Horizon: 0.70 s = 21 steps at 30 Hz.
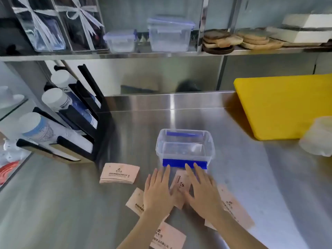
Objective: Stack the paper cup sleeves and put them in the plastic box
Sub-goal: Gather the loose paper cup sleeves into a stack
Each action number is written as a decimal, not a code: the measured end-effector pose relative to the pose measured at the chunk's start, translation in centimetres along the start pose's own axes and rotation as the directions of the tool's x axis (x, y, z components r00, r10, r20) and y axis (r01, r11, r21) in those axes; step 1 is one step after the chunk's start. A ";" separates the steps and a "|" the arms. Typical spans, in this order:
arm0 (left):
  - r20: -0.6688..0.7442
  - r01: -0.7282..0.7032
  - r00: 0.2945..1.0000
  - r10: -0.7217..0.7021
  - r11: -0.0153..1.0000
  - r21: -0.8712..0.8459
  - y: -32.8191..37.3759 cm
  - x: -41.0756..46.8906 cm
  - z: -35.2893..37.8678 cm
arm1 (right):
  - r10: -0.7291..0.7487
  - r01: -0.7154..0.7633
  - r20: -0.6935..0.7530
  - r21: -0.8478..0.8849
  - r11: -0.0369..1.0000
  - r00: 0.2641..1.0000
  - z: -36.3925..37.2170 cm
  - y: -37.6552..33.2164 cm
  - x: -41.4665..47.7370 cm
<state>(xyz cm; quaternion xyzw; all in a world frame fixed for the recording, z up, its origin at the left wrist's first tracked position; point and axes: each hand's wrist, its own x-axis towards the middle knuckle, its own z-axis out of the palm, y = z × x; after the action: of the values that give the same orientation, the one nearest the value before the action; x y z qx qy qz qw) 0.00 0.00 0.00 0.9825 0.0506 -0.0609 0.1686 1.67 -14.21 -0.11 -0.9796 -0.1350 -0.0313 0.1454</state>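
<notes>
A clear plastic box with blue clips stands open on the steel counter. Just in front of it lies a pink paper cup sleeve, between my two hands. My left hand lies flat with fingers spread, its thumb against the sleeve's left edge. My right hand is also flat and spread, thumb at the sleeve's right edge. A neat stack of sleeves sits to the left. Loose sleeves lie under my left wrist, near the front edge and under my right forearm.
A black rack with paper cups stands at the left. A yellow cutting board leans at the right, with a pale translucent bag beside it. The shelf above holds lidded plastic containers and wooden coasters.
</notes>
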 end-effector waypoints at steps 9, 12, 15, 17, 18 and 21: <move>0.145 0.040 0.989 -0.004 0.968 -0.247 1.1 -0.4 1.5 | 0.074 -0.122 0.313 0.137 0.983 0.947 2.8 -0.7 -1.0; 0.121 0.130 0.989 -0.083 0.877 -0.463 2.0 0.0 1.7 | 0.110 -0.211 0.346 0.269 0.940 0.932 2.6 -1.8 -0.8; 0.185 0.301 0.952 -0.244 0.639 -0.708 2.5 0.3 0.9 | 0.161 -0.288 0.315 0.411 0.865 0.935 2.8 -1.9 -0.4; 0.309 0.423 0.897 -0.317 0.406 -0.810 2.6 0.5 0.3 | 0.189 -0.370 0.365 0.529 0.764 0.912 3.0 -1.6 -0.2; 0.364 0.470 0.867 -0.339 0.319 -0.823 2.4 0.7 0.3 | 0.197 -0.391 0.377 0.556 0.733 0.905 3.2 -1.3 -0.1; 0.442 0.524 0.826 -0.350 0.189 -0.830 1.6 0.7 0.2 | 0.206 -0.407 0.373 0.611 0.679 0.904 2.0 -1.5 0.2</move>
<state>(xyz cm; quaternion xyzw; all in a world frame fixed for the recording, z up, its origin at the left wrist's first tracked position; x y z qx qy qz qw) 0.90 -1.51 0.21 0.6386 0.3405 -0.1412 0.6755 1.45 -12.16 -1.61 -0.8615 0.0120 0.1808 0.4743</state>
